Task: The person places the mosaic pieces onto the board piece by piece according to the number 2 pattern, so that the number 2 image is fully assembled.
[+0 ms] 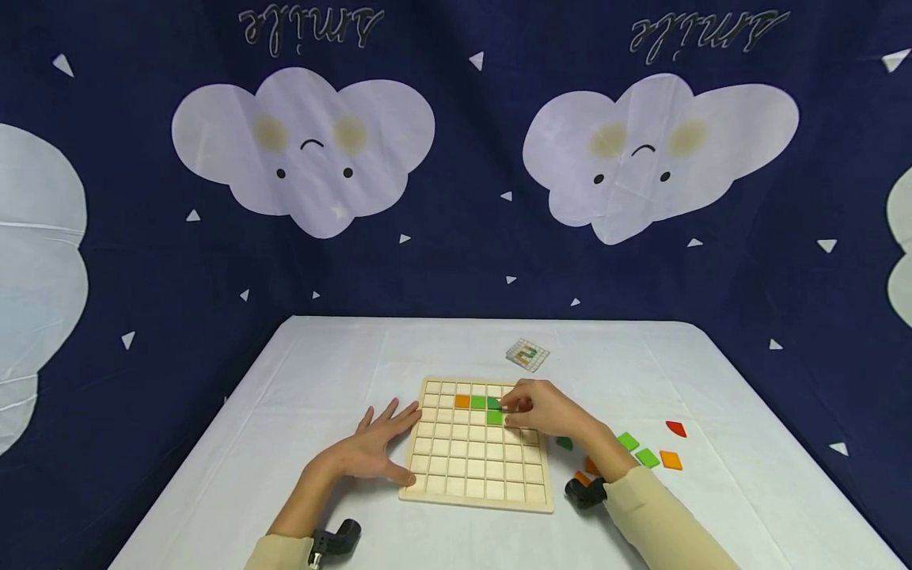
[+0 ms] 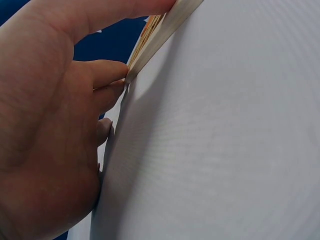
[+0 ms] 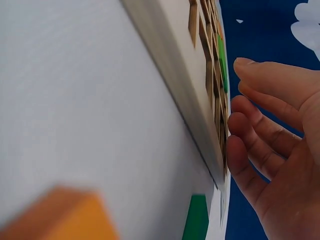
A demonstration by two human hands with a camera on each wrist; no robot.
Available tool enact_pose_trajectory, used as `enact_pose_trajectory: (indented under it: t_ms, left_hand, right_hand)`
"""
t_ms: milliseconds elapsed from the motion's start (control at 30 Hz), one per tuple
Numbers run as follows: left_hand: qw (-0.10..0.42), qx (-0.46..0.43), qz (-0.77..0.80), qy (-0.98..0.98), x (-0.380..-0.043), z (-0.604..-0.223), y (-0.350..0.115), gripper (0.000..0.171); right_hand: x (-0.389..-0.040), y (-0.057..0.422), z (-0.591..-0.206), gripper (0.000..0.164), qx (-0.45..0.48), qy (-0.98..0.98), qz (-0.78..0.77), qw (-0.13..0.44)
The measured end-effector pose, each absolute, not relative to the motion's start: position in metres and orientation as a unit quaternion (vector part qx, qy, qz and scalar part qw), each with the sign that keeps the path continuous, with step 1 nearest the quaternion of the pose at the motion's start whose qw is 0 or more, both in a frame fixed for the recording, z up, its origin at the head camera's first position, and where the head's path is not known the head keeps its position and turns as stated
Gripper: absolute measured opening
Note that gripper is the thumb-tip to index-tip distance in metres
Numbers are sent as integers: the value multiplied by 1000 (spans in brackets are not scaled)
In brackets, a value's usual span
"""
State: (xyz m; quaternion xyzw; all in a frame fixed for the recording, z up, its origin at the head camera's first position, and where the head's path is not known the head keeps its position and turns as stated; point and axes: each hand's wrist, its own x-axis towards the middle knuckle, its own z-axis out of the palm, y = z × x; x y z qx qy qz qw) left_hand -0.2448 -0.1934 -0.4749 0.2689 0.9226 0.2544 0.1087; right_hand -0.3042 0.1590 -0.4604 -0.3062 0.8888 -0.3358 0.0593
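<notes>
A square wooden grid board (image 1: 476,504) lies on the white table. In one row of its cells sit an orange tile (image 1: 462,401), a light green tile (image 1: 479,402) and a dark green piece (image 1: 493,403); another light green tile (image 1: 495,417) is just below the dark green one. My right hand (image 1: 545,409) is over the board's upper right, fingertips beside the dark green piece. The right wrist view shows its fingers (image 3: 250,125) loosely bent, with nothing visible between them. With spread fingers, my left hand (image 1: 366,447) rests against the board's left edge, thumb at the lower corner.
Right of the board lie loose pieces: a red piece (image 1: 676,428), light green tiles (image 1: 647,457), an orange tile (image 1: 670,460) and a dark green piece (image 1: 564,443). My right forearm partly covers others. A small patterned card (image 1: 527,355) lies behind the board.
</notes>
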Motion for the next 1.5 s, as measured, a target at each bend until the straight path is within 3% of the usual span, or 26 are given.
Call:
enact_pose_trajectory:
  t_ms: [700, 1033, 1500]
  left_hand:
    - [110, 267, 256, 923, -243, -474, -193, 107]
    - [111, 269, 261, 920, -243, -473, -194, 106]
    - [112, 273, 260, 920, -242, -471, -192, 105]
  right_hand:
    - [-301, 192, -466, 24, -287, 893, -340, 72]
    - [-295, 207, -462, 9, -289, 892, -337, 82]
    - [-287, 237, -467, 8, -290, 896, -319, 104]
